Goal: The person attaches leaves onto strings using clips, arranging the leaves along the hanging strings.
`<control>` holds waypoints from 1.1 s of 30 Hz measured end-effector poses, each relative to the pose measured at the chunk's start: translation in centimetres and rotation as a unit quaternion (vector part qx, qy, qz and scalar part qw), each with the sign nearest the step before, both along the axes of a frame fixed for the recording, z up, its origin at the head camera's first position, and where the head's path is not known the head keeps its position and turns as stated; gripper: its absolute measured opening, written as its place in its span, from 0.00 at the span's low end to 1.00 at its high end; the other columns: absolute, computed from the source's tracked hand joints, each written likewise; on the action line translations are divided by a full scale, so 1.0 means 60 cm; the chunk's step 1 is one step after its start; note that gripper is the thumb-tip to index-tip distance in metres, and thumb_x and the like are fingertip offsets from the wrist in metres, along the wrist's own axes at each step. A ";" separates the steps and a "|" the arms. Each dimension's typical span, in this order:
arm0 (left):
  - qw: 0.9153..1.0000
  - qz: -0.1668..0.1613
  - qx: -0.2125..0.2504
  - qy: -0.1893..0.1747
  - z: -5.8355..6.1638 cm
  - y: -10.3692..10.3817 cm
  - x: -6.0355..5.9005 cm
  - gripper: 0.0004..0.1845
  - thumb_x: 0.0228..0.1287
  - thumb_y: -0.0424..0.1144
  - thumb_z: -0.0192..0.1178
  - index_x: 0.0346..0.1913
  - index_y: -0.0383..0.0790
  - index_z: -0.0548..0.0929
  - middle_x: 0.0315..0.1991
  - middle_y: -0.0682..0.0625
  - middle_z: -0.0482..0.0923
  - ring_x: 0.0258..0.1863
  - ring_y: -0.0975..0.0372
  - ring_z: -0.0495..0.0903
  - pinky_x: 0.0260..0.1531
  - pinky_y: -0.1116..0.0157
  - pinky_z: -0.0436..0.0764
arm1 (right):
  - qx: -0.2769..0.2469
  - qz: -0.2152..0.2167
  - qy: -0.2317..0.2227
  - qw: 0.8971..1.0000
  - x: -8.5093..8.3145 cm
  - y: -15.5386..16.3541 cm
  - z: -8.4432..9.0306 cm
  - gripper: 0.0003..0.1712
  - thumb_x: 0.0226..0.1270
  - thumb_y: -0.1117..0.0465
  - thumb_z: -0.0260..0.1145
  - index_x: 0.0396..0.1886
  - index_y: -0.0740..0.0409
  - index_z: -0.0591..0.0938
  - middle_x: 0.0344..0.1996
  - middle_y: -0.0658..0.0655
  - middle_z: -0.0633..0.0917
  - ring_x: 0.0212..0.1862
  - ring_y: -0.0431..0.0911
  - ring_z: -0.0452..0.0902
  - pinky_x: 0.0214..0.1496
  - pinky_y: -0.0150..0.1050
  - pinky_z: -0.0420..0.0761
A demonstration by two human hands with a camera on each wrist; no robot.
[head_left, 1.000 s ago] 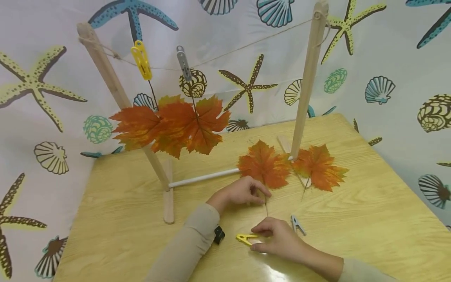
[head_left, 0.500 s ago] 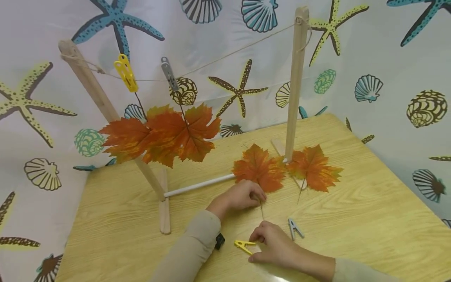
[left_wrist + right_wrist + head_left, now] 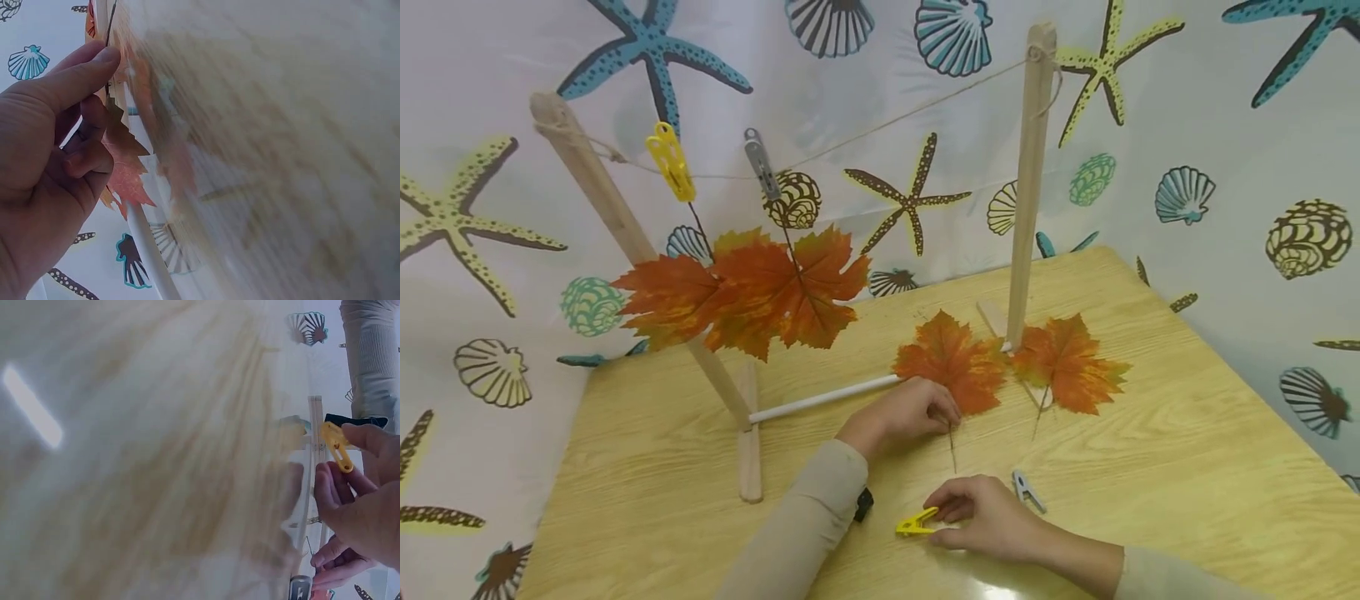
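Note:
My left hand (image 3: 904, 414) pinches the thin dark stem of an orange-red artificial maple leaf (image 3: 951, 358) lying on the table; thumb and index finger meet on the stem in the left wrist view. My right hand (image 3: 996, 521) holds a yellow clothespin (image 3: 913, 522) by its ends between thumb and fingers, just above or on the tabletop. In the right wrist view the yellow clothespin (image 3: 337, 448) sits between thumb and fingertips. Beside the right hand lies a grey clothespin (image 3: 1027, 491). A second loose leaf (image 3: 1067, 364) rests by the right post's foot.
Two wooden posts, the left (image 3: 598, 187) and the right (image 3: 1028, 183), carry a string (image 3: 880, 125). From it hang leaves (image 3: 782, 287) under a yellow clothespin (image 3: 671, 162) and a grey clothespin (image 3: 762, 164). A white rod (image 3: 823, 397) joins the posts low down.
The head view has shifted slightly. My right fingers have closed in on the yellow clothespin, which has turned a little. The left hand keeps its pinch on the leaf stem.

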State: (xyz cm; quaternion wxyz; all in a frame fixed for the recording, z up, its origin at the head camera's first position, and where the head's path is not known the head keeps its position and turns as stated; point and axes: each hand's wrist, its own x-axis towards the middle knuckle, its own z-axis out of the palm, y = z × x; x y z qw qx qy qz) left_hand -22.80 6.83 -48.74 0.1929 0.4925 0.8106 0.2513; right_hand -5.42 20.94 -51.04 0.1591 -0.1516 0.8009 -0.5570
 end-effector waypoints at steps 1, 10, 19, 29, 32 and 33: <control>1.000 -0.006 -0.007 0.011 0.001 0.001 -0.002 0.07 0.63 0.28 0.66 0.40 0.41 0.91 0.44 0.51 0.88 0.46 0.61 0.85 0.47 0.70 0.81 | -0.015 0.003 -0.008 1.000 -0.001 0.001 0.000 0.19 0.62 0.59 0.74 0.50 0.62 0.85 0.45 0.59 0.88 0.44 0.42 0.86 0.48 0.30 0.83; 0.996 -0.023 -0.046 0.077 0.015 -0.007 -0.003 0.05 0.63 0.34 0.69 0.38 0.47 0.92 0.42 0.56 0.88 0.44 0.65 0.85 0.48 0.69 0.81 | -0.101 -0.005 -0.036 0.994 -0.003 0.005 0.004 0.23 0.62 0.61 0.74 0.53 0.70 0.82 0.46 0.66 0.86 0.44 0.41 0.86 0.47 0.33 0.85; 0.992 -0.026 -0.052 0.113 0.023 -0.016 0.004 0.04 0.60 0.40 0.71 0.37 0.51 0.93 0.38 0.60 0.88 0.42 0.68 0.85 0.47 0.69 0.81 | -0.129 -0.019 -0.022 0.991 -0.007 0.009 0.003 0.23 0.66 0.62 0.70 0.55 0.73 0.81 0.49 0.69 0.85 0.45 0.38 0.85 0.48 0.30 0.83; 0.984 0.019 -0.065 0.163 0.028 -0.023 0.015 0.05 0.64 0.46 0.68 0.40 0.57 0.92 0.38 0.65 0.88 0.37 0.73 0.83 0.42 0.69 0.82 | -0.124 -0.035 -0.022 0.991 -0.010 0.002 0.007 0.22 0.68 0.61 0.68 0.56 0.71 0.81 0.46 0.66 0.84 0.44 0.39 0.84 0.48 0.31 0.84; 0.984 0.028 -0.061 0.167 0.032 -0.024 0.018 0.06 0.65 0.46 0.68 0.42 0.57 0.92 0.38 0.64 0.88 0.36 0.73 0.83 0.39 0.70 0.81 | -0.121 -0.040 -0.037 0.991 -0.010 0.000 0.008 0.23 0.68 0.60 0.69 0.57 0.71 0.81 0.45 0.64 0.85 0.43 0.40 0.85 0.46 0.32 0.84; 0.983 0.030 -0.059 0.171 0.033 -0.024 0.019 0.06 0.65 0.46 0.67 0.42 0.56 0.92 0.38 0.64 0.88 0.35 0.73 0.82 0.37 0.70 0.81 | -0.121 -0.041 -0.043 0.991 -0.010 0.000 0.009 0.23 0.68 0.60 0.69 0.57 0.71 0.81 0.44 0.64 0.85 0.43 0.41 0.85 0.46 0.32 0.84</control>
